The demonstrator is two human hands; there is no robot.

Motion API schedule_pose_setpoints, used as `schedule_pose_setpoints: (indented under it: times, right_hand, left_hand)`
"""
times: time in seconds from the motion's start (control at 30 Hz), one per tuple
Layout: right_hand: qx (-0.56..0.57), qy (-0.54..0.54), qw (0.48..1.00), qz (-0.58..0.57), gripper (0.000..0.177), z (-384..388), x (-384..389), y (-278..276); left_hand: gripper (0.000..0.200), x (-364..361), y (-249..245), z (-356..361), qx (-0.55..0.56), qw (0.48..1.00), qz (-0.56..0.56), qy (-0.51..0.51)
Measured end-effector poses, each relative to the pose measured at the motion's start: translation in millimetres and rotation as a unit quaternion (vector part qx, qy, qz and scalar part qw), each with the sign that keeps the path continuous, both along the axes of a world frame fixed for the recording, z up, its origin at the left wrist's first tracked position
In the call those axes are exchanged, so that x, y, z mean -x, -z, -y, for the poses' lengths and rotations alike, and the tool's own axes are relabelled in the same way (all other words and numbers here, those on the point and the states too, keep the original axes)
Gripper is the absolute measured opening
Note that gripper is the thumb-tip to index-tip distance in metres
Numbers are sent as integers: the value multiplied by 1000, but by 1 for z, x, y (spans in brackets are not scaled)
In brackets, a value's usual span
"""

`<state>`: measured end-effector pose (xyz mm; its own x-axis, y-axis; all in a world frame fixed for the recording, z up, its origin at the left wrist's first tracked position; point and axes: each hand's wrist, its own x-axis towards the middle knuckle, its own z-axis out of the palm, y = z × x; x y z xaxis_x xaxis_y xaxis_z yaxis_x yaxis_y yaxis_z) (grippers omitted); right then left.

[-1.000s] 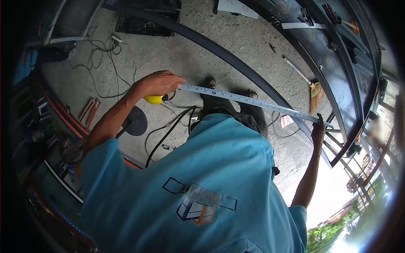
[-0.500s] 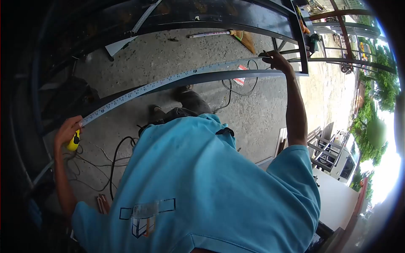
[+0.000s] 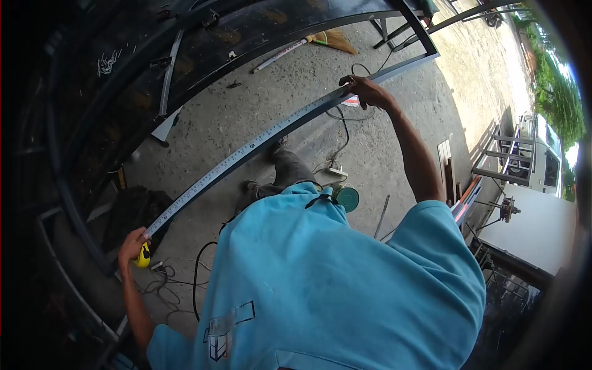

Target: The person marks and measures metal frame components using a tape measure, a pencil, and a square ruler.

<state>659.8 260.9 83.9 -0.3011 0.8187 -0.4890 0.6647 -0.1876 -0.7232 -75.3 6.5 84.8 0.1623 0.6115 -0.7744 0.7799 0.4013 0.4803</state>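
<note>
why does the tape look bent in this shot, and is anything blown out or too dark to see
Head view: fisheye distortion bows the tape measure and the dark metal bar it runs along, and blackens the corners. Daylight blows out the right edge past the white vehicle. The left hand sits in deep shadow, while the right hand is sharp and well lit. The tape's figures are too small to read.

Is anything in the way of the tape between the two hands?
Nothing visible. The tape runs free along the dark bar from the left hand, on the yellow case, to the right hand.
</note>
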Motion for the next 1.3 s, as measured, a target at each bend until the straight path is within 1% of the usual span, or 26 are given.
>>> schedule_pose_setpoints:
  times: [0.03,0.1,0.13,0.17,0.2,0.27,0.3,0.37,0.43,0.5,0.53,0.57,0.63,0.7,0.77,0.8,0.83,0.9,0.93,0.97,1.03,1.07,1.1,1.17,1.23,1.3]
  right_hand:
    - [-47,25,998,-21,22,16,6,1]
    - [-142,10,987,69,21,33,-4,34]
    - [-85,111,990,-13,19,47,4,28]
    - [-109,155,981,-36,20,57,8,31]
    - [-104,177,978,-48,21,64,12,27]
    - [-108,219,967,-74,24,75,22,16]
    - [-98,223,967,-73,24,78,25,20]
    - [-153,237,959,-2,25,84,28,29]
    - [-176,240,954,26,27,87,34,35]
    - [-214,264,941,3,27,89,43,44]
    - [-231,253,939,25,28,90,44,53]
    - [-221,256,941,26,28,90,45,56]
    - [-218,263,939,22,28,87,48,54]
    - [-190,269,944,26,32,85,49,53]
    - [-212,290,933,25,36,86,49,57]
    - [-231,288,929,10,37,89,48,65]
    - [-222,292,930,12,37,90,52,64]
    - [-157,435,884,-67,33,85,60,56]
    - [-184,398,899,-5,28,82,57,59]
    - [-180,399,899,-5,28,82,58,59]
    - [-147,430,891,20,26,79,58,57]
    - [-144,427,892,20,26,76,58,56]
    - [-129,452,882,17,27,75,59,54]
    - [-114,476,872,14,27,74,59,54]
    - [-135,513,848,3,27,73,56,56]
    - [-123,507,853,16,24,71,54,55]
  left_hand:
    - [18,1,0,3,5,1000,-13,-10]
    - [16,2,4,7,23,999,-41,-20]
    - [16,-1,0,7,29,998,-58,-22]
    - [16,-7,-1,7,34,996,-74,-25]
    - [16,-4,4,9,39,996,-72,-21]
    - [16,10,14,16,35,996,-53,-62]
    - [16,16,18,20,45,996,-55,-58]
    - [16,22,22,23,19,995,-88,-36]
    - [16,17,20,20,54,993,-96,-53]
    - [17,7,9,7,60,991,-121,17]
    - [19,15,13,8,83,989,-119,23]
    - [19,20,15,12,92,988,-121,28]
    - [23,35,22,26,27,988,-154,7]
    - [25,40,23,21,59,984,-167,25]
    - [22,21,12,4,135,979,-155,-10]
    - [22,19,11,-2,143,977,-157,-5]
    - [20,18,9,-6,157,976,-153,12]
    - [18,22,12,-5,172,973,-151,28]
    - [18,27,16,-1,175,974,-145,8]
    - [18,31,17,1,176,974,-140,-13]
    - [19,32,16,1,168,975,-147,-15]
    - [20,26,15,3,161,975,-151,-20]
    - [20,23,12,2,165,974,-153,-21]
    - [23,9,6,-10,187,966,-179,23]
    - [26,12,9,-3,170,969,-178,7]
    - [29,17,8,2,152,971,-181,-11]
